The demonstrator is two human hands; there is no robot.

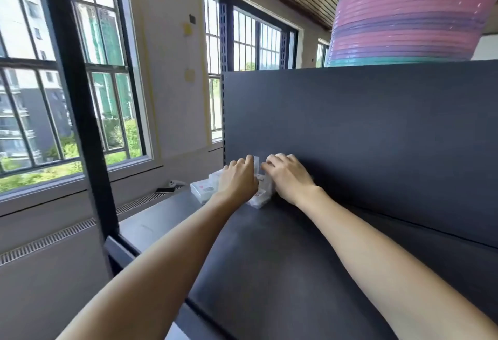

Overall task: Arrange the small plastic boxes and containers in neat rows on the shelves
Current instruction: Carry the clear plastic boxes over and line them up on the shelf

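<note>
Two bare forearms reach from the near edge across a dark shelf (283,258) toward its far left corner, where the only task items in view sit. Left to right: a flat clear box (202,190) with a reddish label lies at the shelf's left end; the left hand (238,179) comes next, fingers curled over a small upright box (255,163) at the back panel; then the right hand (287,176), fingers bent down onto a low clear box (260,196) (whether it grips or only presses, cannot tell). The boxes touch or nearly touch one another, bunched rather than lined up. Judgement: early in the job. A handful of boxes are on the shelf, at mixed angles and heights, and no clean row reads yet. The shelf's whole right stretch carries nothing visible, so most of the arranging looks still ahead. Above the back panel (377,124) stands a stack of pink and purple basins (409,21), not part of the row. Windows (40,83) to the left.
</note>
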